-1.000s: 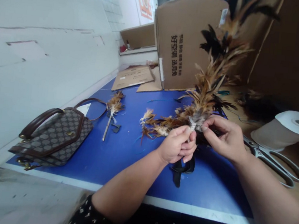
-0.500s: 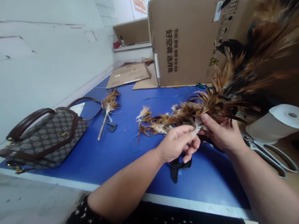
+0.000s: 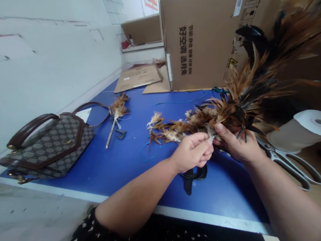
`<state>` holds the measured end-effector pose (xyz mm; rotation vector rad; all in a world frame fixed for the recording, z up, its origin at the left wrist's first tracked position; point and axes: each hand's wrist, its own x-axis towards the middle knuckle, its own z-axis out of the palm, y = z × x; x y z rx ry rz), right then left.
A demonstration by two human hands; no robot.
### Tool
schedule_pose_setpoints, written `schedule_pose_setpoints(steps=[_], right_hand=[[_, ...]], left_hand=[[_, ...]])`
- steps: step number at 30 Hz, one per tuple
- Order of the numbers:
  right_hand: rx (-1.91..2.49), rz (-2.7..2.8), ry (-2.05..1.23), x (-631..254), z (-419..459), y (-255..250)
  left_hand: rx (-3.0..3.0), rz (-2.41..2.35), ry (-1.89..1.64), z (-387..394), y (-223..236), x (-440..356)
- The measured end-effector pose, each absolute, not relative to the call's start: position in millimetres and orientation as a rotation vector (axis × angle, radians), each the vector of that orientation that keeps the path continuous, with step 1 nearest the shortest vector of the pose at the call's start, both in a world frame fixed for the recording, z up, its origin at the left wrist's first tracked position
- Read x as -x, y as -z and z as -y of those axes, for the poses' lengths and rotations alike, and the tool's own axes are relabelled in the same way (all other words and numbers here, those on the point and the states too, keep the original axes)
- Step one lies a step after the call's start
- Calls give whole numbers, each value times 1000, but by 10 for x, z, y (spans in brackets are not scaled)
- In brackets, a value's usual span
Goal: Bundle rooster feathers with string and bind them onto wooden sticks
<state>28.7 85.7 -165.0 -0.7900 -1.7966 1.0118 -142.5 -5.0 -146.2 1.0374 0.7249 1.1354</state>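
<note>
A big bunch of brown and black feathers [image 3: 238, 94] rises from my right hand [image 3: 240, 145], whose thumb and fingers are closed around its lower part. My left hand [image 3: 193, 149] pinches the pale, whitish base at the bunch's bottom end, close beside the right thumb. Behind my hands a strip of shorter brown and cream feathers [image 3: 173, 131] trails left across the blue tabletop [image 3: 131, 171]. Beneath my left hand lies a black strap-like piece [image 3: 190, 182], partly covered. Some right-hand fingers are hidden behind the feathers.
Large scissors [image 3: 294, 163] and a white spool [image 3: 301, 130] stand at the right. A patterned handbag [image 3: 53, 143] sits at the left edge, near a small feather duster [image 3: 115, 119]. Flat cardboard [image 3: 139, 77] and a tall carton [image 3: 201, 40] are at the back.
My left fingers have closed more tightly at the feather base; before, the lower ones were looser. The feather bunch has shifted slightly. My right hand keeps its grip.
</note>
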Motion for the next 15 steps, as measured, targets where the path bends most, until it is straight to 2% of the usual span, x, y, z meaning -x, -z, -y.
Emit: schedule_pose_setpoints(steps=[9, 15], right_hand=[[855, 1863, -1012, -284, -807, 1523], [851, 1962, -805, -253, -734, 1373]], left_hand=[[-1028, -741, -1151, 49, 1488, 1404], [-1025, -793, -1202, 38, 1540, 1379]])
